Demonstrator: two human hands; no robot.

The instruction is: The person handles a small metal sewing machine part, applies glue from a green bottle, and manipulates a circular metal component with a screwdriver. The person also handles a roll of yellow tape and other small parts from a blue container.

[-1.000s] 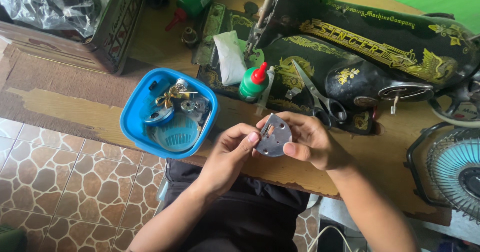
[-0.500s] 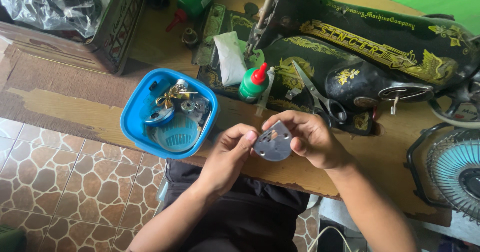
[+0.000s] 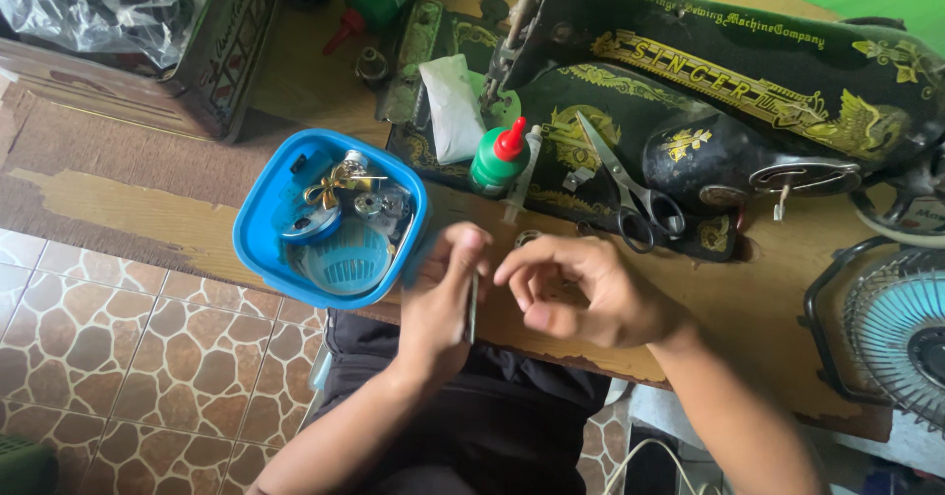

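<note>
Worn wooden surface over a brown stone-pattern tile floor, with a black and gold sewing machine laid across the back. The left hand has its grip closed on a thin grey metal plate, held edge-on just over the front edge of the surface. The right hand sits right beside it, fingers loosely curled, holding nothing that I can see. A blue plastic tub of small metal parts is just left of the hands. Scissors and a green bottle with a red cap rest on the machine's base.
</note>
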